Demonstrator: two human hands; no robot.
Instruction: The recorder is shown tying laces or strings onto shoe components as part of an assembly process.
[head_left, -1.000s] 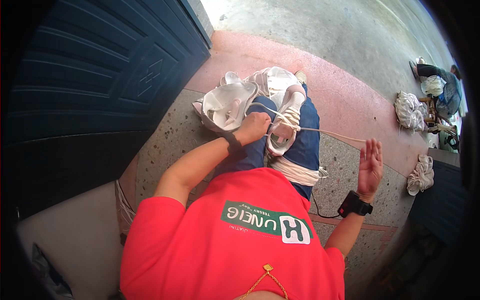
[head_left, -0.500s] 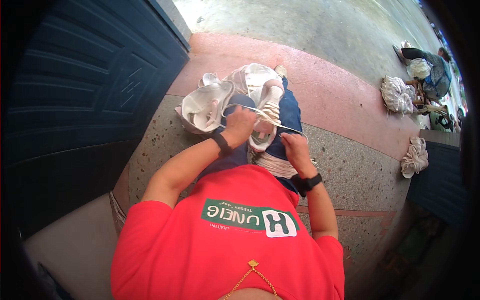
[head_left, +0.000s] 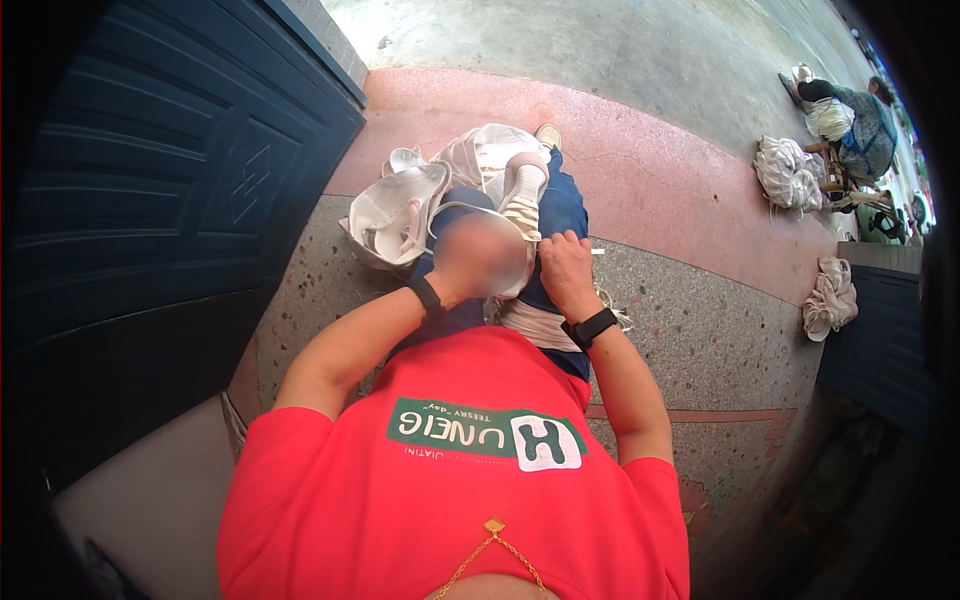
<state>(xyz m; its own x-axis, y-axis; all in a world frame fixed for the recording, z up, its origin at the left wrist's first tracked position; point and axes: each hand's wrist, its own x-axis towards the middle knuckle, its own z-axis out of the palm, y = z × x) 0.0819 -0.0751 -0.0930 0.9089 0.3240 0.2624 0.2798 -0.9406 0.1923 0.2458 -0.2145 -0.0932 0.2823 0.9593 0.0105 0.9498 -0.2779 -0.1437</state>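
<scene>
White shoe [head_left: 520, 195] lies just beyond both hands [head_left: 565, 265].

Shoe [head_left: 520, 190] on lap; bag pile [head_left: 395, 215] left of it, door [head_left: 170, 180] far left, bundles [head_left: 790, 172] far right.

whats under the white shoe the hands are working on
The white shoe rests on the person's blue-trousered lap. Both hands cover its near end, so what lies beneath there is hidden.

Red shirt [head_left: 470, 500], blue trousers [head_left: 560, 210], black wristbands [head_left: 590, 327].
</scene>
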